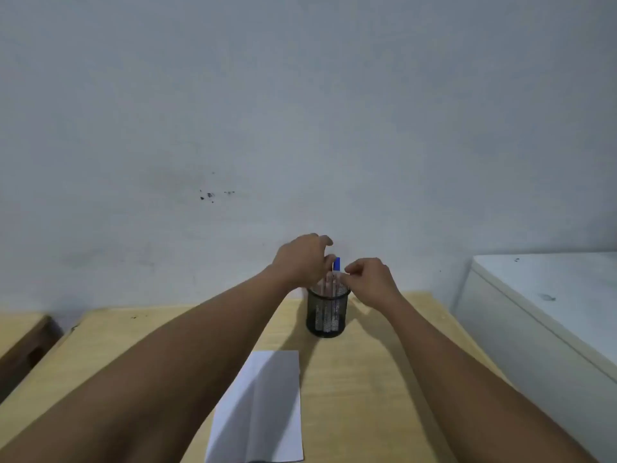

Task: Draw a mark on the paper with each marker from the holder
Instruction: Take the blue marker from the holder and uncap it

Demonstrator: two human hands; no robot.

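- We see the black mesh holder (326, 315) with markers (329, 307) on the worktop (374, 362), the paper (263, 409) lying nearer.
- Our left hand (302, 260) is half open over the blue-capped marker (336, 264).
- Our right hand (372, 280) pinches beside it; the hold we cannot tell.

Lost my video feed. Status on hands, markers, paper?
Both hands at holder: left hand open, right hand pinching, grip unclear. Blue-capped marker upright in holder. Paper unmarked. Nothing in the way.

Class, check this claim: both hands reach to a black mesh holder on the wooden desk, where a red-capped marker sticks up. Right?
Not quite: the head view shows the marker cap is blue, not red. Both hands do reach the black mesh holder on the desk.
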